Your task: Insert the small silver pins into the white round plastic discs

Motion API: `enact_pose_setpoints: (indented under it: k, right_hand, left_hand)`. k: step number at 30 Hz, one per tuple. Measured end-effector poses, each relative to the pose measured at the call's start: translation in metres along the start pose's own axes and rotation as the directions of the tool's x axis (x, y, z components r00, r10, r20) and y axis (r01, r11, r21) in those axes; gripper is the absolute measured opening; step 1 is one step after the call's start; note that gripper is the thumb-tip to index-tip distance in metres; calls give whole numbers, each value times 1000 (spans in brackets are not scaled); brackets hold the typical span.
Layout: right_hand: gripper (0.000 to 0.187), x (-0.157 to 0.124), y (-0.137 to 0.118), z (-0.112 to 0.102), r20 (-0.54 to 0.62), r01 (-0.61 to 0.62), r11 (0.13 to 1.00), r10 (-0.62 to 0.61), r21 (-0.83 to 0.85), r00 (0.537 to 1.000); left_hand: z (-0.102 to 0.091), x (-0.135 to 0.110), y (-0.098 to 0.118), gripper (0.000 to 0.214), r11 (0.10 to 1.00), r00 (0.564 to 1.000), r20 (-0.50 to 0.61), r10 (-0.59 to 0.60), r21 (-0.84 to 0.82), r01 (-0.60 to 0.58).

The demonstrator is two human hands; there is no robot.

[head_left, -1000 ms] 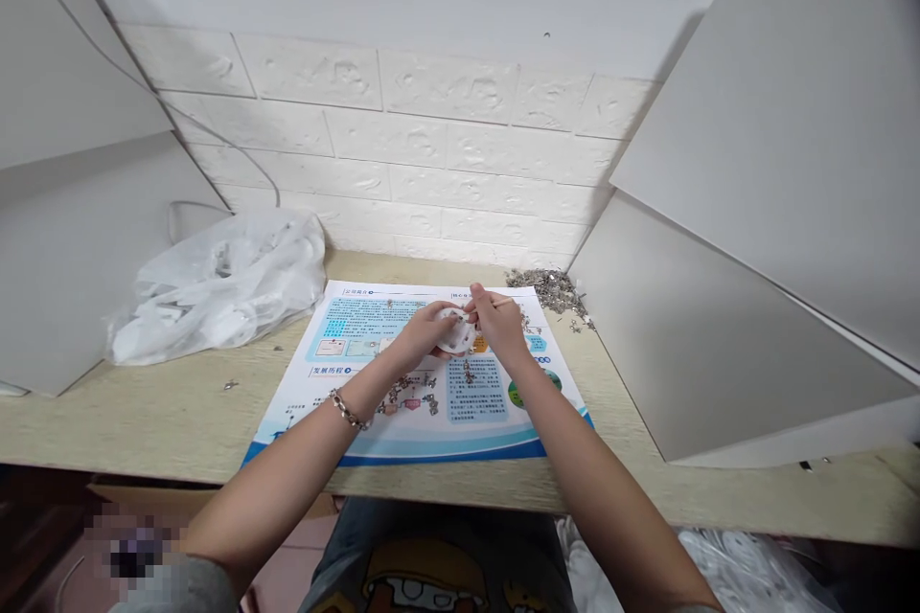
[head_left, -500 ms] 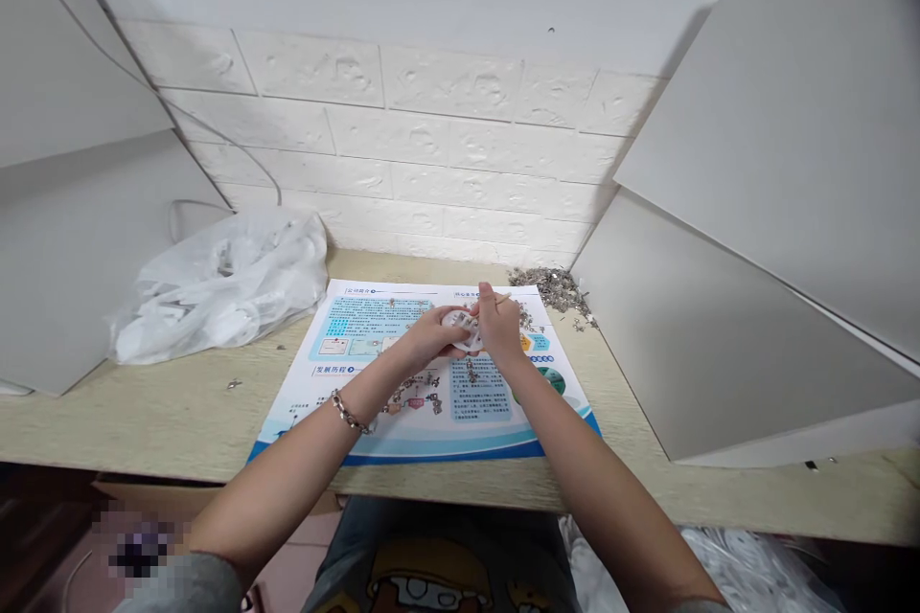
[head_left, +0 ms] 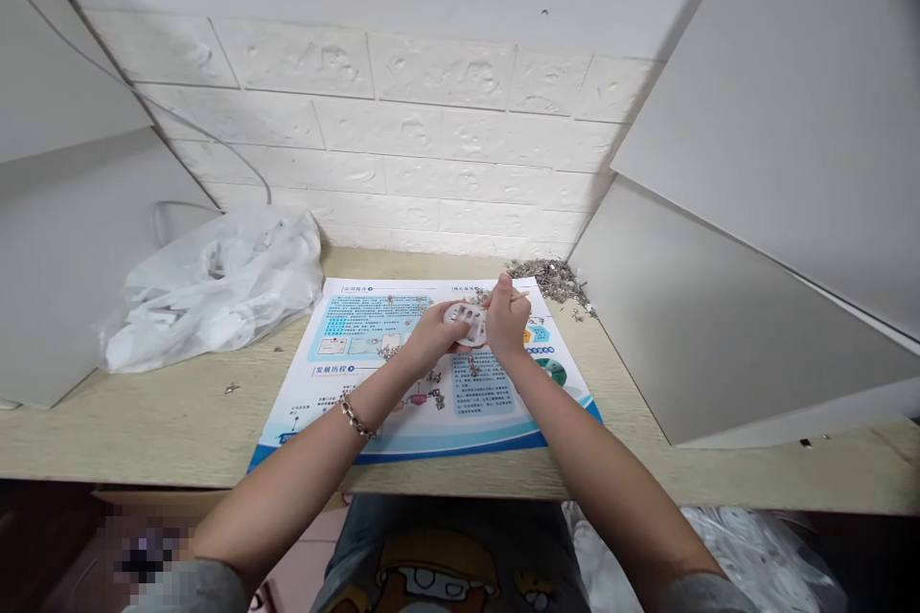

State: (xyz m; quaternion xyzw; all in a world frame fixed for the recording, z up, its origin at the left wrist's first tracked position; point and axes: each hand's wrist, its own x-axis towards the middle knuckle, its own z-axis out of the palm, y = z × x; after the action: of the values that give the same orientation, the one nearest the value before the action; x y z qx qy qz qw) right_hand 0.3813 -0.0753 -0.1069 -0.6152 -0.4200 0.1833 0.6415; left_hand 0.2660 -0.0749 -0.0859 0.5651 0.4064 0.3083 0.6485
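A white round plastic piece (head_left: 469, 314) with slots and small metal parts in its face is gripped by my left hand (head_left: 431, 337), the thumb lying across it. Just right of the piece is my right hand (head_left: 507, 324), its fingers closed round a thin pale stick (head_left: 520, 296) whose end sticks out to the right. The rest of the stick is hidden by the fingers. Beneath both hands lies a printed poster (head_left: 424, 445), with small metal clips (head_left: 437, 395) scattered over it.
A heap of small metal parts (head_left: 552, 280) lies at the back right by the wall. On the left sits a clear plastic bag (head_left: 222, 283) of white pieces. Pale panels (head_left: 690, 306) flank the table (head_left: 179, 431). Another bag (head_left: 747, 556) shows below the table's edge.
My right hand has shifted slightly right, away from the white round piece. More of the piece's slotted face now shows. The camera view has moved a little.
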Motion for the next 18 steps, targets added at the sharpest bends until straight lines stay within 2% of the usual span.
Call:
enact_pose_setpoints:
  k: [7, 13, 18]
  right_hand:
    - [58, 3, 3, -1, 76, 14, 998, -10, -54, 997]
    - [58, 7, 4, -1, 109, 37, 994, -26, -104, 994]
    - [57, 7, 4, 0, 167, 77, 981, -47, -181, 985]
  left_hand:
    - [5, -1, -2, 27, 1000, 1000, -14, 16, -2, -16]
    - [5, -2, -3, 30, 999, 999, -13, 36, -32, -37]
    - [5, -5, 2, 38, 994, 994, -34, 104, 47, -102]
